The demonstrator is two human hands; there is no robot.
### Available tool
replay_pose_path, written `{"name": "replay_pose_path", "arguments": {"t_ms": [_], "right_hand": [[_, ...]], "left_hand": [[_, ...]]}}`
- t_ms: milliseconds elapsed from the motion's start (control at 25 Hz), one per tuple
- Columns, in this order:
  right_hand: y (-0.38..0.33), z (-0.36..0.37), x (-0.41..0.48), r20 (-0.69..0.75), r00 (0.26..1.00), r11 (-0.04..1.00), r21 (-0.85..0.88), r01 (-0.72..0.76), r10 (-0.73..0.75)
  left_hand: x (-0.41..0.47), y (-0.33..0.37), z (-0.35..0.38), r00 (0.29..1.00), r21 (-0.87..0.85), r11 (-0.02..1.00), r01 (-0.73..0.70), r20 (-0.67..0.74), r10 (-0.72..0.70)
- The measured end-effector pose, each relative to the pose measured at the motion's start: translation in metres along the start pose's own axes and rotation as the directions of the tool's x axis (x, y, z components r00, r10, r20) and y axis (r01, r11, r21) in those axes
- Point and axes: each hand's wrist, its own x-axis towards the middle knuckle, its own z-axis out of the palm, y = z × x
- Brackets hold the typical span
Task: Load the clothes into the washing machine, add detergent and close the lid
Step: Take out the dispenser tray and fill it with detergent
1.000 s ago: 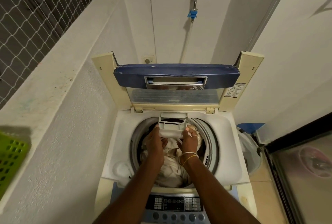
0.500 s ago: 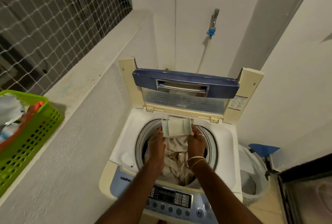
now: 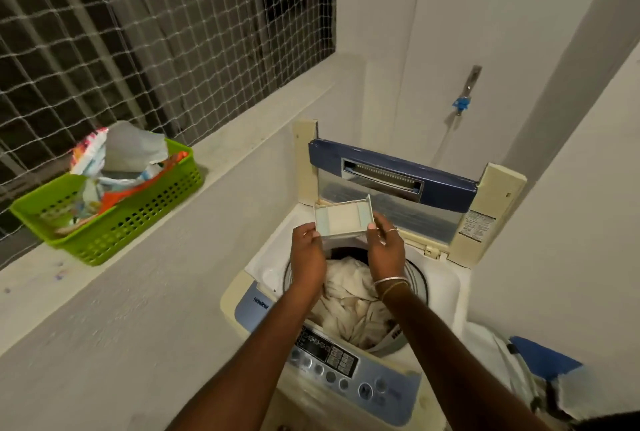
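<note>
Head camera view, looking down over your two forearms: both hands hold a small rectangular detergent tray [image 3: 343, 215] above the open drum. Your left hand [image 3: 307, 257] pinches the tray's near left corner, thumb on top, so its grip is clamped on the tray. Your right hand [image 3: 385, 250] has its thumb against the tray's near right corner and its fingers around that side, also clamped on the tray. A ring shows on one right finger, and two thin bangles [image 3: 390, 283] circle the right wrist. The tray is pale, with a cream middle section and greenish strips at either side; it tilts slightly, open face toward you.

Directly beneath your hands, the clothes [image 3: 349, 295], a heap of white and cream fabric, fill the round drum of the washing machine [image 3: 263, 269]. The machine's lid [image 3: 391, 176], blue along its top edge with a clear panel below, stands upright at the back. The blue control panel [image 3: 346, 361] with round buttons lies nearest you.

To the left, a pale ledge [image 3: 221, 150] runs beside the machine, well apart from your hands. On it rests a green basket [image 3: 138, 212] holding crumpled, colourful packets. Behind the ledge is a window covered with white netting [image 3: 156, 32]. On the back wall, a tap [image 3: 465, 91] with a blue fitting hangs above the lid.
</note>
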Motion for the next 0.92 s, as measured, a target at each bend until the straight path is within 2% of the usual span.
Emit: {"name": "replay_pose_path", "arguments": {"t_ms": [200,360,640,920], "right_hand": [[-0.049,0.041,0.021,0.048,0.992,0.993,0.027,0.114,-0.115],[-0.091,0.108,0.045,0.102,0.982,0.986,0.063,0.153,-0.159],[-0.123,0.240,0.104,0.181,0.978,0.991,-0.067,0.116,-0.102],[-0.109,0.326,0.145,0.202,0.979,0.965,-0.245,0.090,-0.040]], "left_hand": [[-0.004,0.053,-0.032,0.982,-0.051,0.988,-0.143,-0.129,0.135],[0.024,0.084,-0.065,0.947,0.012,0.967,-0.255,-0.199,0.252],[0.117,0.105,-0.107,0.957,0.143,0.971,-0.193,-0.191,0.218],[0.200,0.110,-0.129,0.978,0.341,0.935,-0.097,-0.142,0.153]]}}
